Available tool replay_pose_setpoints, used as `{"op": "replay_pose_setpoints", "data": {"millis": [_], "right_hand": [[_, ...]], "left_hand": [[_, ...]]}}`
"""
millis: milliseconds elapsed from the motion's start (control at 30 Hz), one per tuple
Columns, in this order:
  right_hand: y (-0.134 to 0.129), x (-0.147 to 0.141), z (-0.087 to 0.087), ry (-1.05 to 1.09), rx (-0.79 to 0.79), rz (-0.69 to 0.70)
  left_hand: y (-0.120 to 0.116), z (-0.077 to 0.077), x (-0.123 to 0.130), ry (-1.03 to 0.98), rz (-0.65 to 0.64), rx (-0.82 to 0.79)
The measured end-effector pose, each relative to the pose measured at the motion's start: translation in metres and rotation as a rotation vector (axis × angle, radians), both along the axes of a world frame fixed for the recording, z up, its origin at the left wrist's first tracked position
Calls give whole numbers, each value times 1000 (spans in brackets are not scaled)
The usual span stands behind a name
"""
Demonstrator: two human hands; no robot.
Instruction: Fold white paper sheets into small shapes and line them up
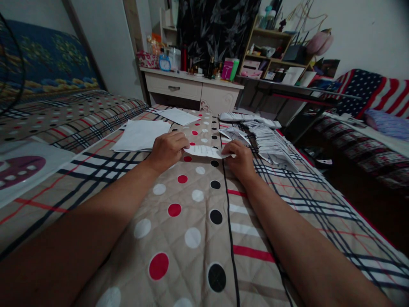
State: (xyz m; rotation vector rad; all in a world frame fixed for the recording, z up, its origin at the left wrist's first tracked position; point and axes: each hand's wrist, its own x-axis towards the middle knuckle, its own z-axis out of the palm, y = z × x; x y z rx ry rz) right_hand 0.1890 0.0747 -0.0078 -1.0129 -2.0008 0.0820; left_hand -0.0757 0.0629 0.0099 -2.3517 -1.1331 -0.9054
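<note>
My left hand (170,149) and my right hand (239,158) hold a narrow strip of white paper (204,151) stretched between them, just above the spotted bedspread (194,217). Each hand pinches one end of the strip, with fingers closed. Faint printed lines show on the paper, too small to read. Left of my left hand lies a stack of white paper sheets (140,135). Behind it is another white sheet stack (179,116). Beyond my right hand rests a fanned pile of folded white papers (271,145).
A long white bundle (249,119) lies behind the folded pile. At the left is a white plastic bag (28,166) with a purple print. Past the bed's far end stands a white dresser (185,88) crowded with bottles and boxes. A dark desk (287,90) stands at right.
</note>
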Motion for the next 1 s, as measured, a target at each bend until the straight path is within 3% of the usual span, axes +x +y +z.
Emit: {"op": "replay_pose_setpoints", "data": {"millis": [200, 400, 533, 667, 833, 1000], "right_hand": [[-1, 1, -3, -235, -130, -3], [-10, 0, 4, -312, -153, -65], [-9, 0, 3, -275, -186, -45], [-1, 1, -4, -96, -329, -51], [6, -1, -9, -17, -402, -120], [6, -6, -5, -61, -411, -219]], "left_hand": [[11, -12, -6, 175, -45, -280], [5, -7, -6, 165, 10, -386], [2, -4, -4, 101, -10, -462], [9, -10, -5, -70, -14, -551], [18, -20, -5, -267, 58, -588], [19, -20, 0, -283, 182, -592]]}}
